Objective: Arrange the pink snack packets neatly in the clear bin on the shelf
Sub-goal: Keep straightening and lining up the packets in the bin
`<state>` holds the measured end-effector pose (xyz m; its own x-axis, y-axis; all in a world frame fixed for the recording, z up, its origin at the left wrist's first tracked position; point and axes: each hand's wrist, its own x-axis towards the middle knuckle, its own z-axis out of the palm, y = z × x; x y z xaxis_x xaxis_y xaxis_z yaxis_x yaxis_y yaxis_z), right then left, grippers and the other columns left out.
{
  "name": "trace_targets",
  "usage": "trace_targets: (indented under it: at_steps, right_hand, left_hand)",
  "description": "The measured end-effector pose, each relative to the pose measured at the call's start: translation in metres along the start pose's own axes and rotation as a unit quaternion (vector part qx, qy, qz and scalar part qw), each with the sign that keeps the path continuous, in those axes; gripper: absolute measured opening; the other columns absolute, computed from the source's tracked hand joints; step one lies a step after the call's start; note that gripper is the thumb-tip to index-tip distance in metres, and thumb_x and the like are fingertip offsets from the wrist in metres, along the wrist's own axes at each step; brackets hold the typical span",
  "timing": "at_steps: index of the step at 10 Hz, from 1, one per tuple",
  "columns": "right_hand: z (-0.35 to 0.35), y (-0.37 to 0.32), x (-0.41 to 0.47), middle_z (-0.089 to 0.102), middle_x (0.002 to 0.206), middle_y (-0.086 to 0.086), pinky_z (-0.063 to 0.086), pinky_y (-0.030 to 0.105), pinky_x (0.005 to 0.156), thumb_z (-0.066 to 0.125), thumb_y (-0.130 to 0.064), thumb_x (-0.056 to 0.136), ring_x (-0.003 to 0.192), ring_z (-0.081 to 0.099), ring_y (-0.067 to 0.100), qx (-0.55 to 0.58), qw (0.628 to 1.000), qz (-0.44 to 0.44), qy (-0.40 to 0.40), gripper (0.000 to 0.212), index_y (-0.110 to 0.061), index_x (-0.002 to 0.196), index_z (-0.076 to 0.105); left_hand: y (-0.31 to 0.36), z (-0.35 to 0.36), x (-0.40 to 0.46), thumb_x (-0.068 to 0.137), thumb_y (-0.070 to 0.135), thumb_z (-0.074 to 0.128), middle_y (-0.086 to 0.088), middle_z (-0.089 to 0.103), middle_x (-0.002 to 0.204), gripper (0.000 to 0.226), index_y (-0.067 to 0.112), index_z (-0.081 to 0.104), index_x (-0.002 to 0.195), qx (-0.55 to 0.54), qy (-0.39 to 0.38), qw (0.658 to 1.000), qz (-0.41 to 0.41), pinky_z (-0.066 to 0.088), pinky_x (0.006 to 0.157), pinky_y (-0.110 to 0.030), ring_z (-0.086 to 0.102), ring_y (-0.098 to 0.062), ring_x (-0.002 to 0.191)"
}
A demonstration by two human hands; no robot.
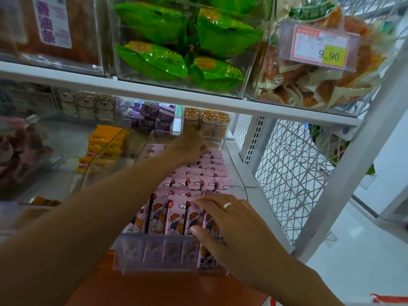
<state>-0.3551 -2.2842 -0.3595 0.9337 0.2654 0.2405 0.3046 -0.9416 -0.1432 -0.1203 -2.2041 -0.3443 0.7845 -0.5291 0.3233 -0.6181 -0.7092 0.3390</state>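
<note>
1. On the lower shelf, left of our hands, yellow packets (103, 149) fill a neighbouring bin.
2. Our left hand (189, 146) reaches to the back of the clear bin (152, 250), fingers curled onto the rear pink packets (194, 182); whether it grips one we cannot tell.
3. Our right hand (234, 226), wearing a ring (227, 205), rests flat with straight fingers on the front row of packets.
</note>
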Motion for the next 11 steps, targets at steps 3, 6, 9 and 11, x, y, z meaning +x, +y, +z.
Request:
trace_targets:
  at_steps: [3,6,9,11]
  right_hand:
    - [0.0,0.001,-0.001,0.028,0.15,-0.018,0.01,0.02,0.11,0.031,-0.051,0.098,0.137,0.02,0.001,-0.002,1.0,-0.007,0.003,0.048,-0.037,0.144,0.03]
    - [0.002,0.004,-0.005,0.035,0.147,-0.015,0.009,0.015,0.1,0.033,-0.048,0.099,0.133,0.026,0.001,-0.004,1.0,-0.013,0.015,0.045,-0.036,0.141,0.038]
    - [0.005,0.006,-0.004,0.031,0.149,-0.017,0.009,0.014,0.101,0.033,-0.049,0.098,0.133,0.02,-0.001,-0.004,1.0,-0.014,0.019,0.045,-0.039,0.142,0.036]
    - [0.006,0.004,-0.003,0.037,0.142,-0.021,0.015,0.011,0.101,0.042,-0.044,0.097,0.128,0.027,-0.005,0.016,0.998,-0.018,0.064,0.04,-0.039,0.136,0.041]
  left_hand:
    - [-0.013,0.001,0.004,0.094,0.031,0.055,-0.005,0.068,0.115,0.027,0.021,0.068,0.115,0.021,-0.05,0.998,0.019,0.048,0.096,-0.038,0.062,-0.022,0.105]
    - [0.002,0.006,-0.004,0.091,0.021,0.064,-0.004,0.07,0.108,0.014,0.014,0.072,0.1,0.015,0.028,0.999,0.004,0.049,0.094,-0.038,0.06,-0.021,0.106]
    - [0.015,-0.023,-0.018,0.094,-0.004,0.051,-0.006,0.058,0.085,0.01,-0.001,0.06,0.091,-0.341,0.194,0.918,-0.064,0.048,0.071,-0.014,0.054,-0.017,0.085]
    - [0.029,-0.052,-0.067,0.099,0.014,0.049,-0.01,0.065,0.111,0.013,0.007,0.057,0.107,-0.407,0.273,0.864,-0.117,0.052,0.088,-0.035,0.063,-0.022,0.1]
